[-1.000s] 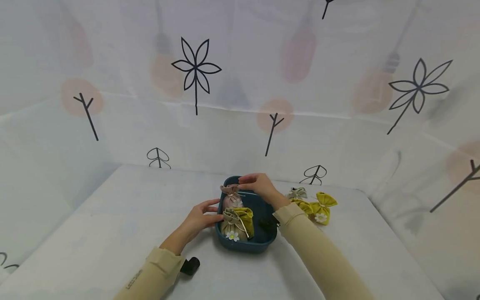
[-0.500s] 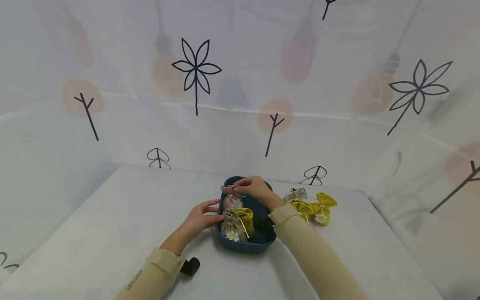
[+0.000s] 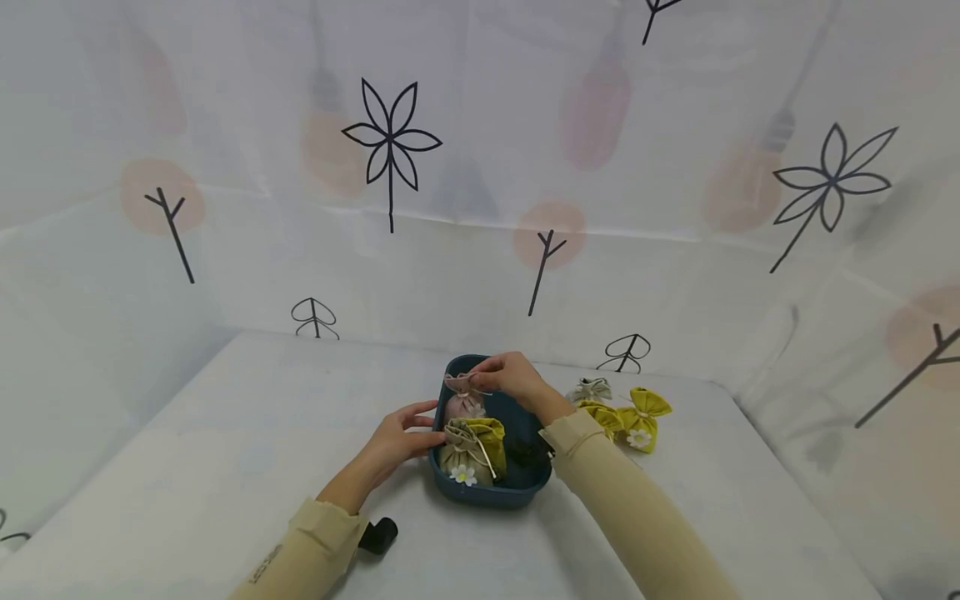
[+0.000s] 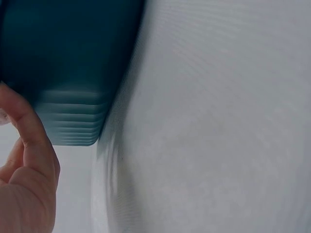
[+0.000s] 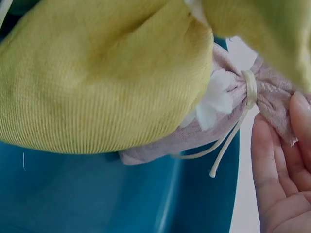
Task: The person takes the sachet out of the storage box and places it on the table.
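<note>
In the head view a dark blue plastic tub stands on the white table. My left hand touches its left side, fingers spread along the wall and thumb at the rim. My right hand reaches over the tub and pinches the gathered neck of a pink drawstring pouch with a white flower. That pouch sits upright at the tub's far left. In front of it are a beige drawstring pouch with a white flower and a yellow pouch, side by side in the tub.
Right of the tub, partly behind my right sleeve, lie a yellow pouch with a white flower, another yellow one and a grey-green pouch. A black device is at my left wrist. A patterned cloth hangs behind.
My right hand has come slightly left and down onto the pink pouch's neck, and the pouch's top has shifted a little. The left hand stays at the tub's side.
</note>
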Motion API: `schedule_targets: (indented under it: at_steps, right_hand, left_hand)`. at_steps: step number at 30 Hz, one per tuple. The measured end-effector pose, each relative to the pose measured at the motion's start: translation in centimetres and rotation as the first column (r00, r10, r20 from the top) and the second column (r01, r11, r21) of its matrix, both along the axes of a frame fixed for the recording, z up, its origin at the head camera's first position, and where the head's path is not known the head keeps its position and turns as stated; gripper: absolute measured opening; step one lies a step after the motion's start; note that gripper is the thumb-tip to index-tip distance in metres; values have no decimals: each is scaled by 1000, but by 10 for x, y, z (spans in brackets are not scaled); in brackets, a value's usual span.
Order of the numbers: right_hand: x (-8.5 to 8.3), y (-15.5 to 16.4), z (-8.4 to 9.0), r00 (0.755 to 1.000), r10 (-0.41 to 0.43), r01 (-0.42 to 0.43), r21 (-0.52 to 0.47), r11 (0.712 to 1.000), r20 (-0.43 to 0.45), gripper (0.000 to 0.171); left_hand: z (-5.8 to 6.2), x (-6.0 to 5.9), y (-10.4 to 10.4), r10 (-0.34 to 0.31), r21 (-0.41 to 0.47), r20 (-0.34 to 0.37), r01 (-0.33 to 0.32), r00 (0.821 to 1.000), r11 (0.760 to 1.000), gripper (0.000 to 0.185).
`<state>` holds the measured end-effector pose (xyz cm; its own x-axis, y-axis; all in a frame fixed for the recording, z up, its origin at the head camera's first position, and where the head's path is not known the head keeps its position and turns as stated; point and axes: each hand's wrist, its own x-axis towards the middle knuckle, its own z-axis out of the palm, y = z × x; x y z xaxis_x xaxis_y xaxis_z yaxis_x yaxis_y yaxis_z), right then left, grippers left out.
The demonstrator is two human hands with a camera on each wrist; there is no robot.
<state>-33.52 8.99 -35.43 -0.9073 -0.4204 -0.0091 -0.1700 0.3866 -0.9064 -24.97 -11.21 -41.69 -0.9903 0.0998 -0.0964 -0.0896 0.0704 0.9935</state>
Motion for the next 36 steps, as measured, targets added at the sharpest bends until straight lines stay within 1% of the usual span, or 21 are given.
schedule_targets:
  at_steps: [7,11,17,22,26,29,36]
  right_hand:
    - [4,2,2,999,-34,34,-17,999,14,17]
    - [8,5,4,998,-59,59,-20,998,1,17]
    - [12,11,8,994,-108,109,-72,991,14,20]
    - [18,13,14,986,-166,167,-100,981,21,23]
    - [23,15,18,977,-211,212,-144,967,24,23]
    - [26,18,19,971,-235,237,-186,954,29,21]
    - [38,26,23,964,-266,262,-266,928,21,22]
  left_hand:
    - [-3,-2,-1,-14,-12,6,14,1000,1000,63]
    - [-4,-2,-1,-19,-14,3,19,1000,1000,64]
    - [-2,-1,0,0,-6,0,0,1000,1000,62]
    - [-5,-4,0,11,-11,4,-11,1000,1000,61]
    - [-6,-5,0,7,-16,5,-7,1000,1000,61]
    - [-5,-4,0,3,-19,6,-3,1000,1000,62]
    - [-1,-1,-1,-3,-27,7,4,1000,1000,62]
